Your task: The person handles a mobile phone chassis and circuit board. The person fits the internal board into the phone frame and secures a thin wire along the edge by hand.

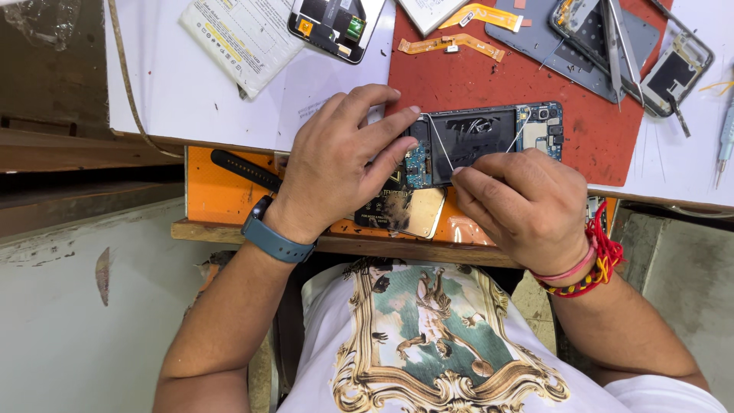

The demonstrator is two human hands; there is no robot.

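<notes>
Your left hand (336, 164) rests on the near end of the opened phone (482, 141), fingers spread and pressing its edge down. The phone lies flat on the red mat (474, 76) at the front of the desk (191, 99). Your right hand (527, 206) has its fingers pressed together, pinching a thin white wire (437, 141) that runs across the phone's dark inner frame. Tweezers (615, 46) lie well apart on a grey back cover (550, 38).

Lighting the bench brightly and evenly from above, casting only soft short shadows under the hands (336, 160), glaring off white paper (191, 92) at top left, staying sharp at centre, bending slightly at the edges, dimming toward the lower corners.
</notes>
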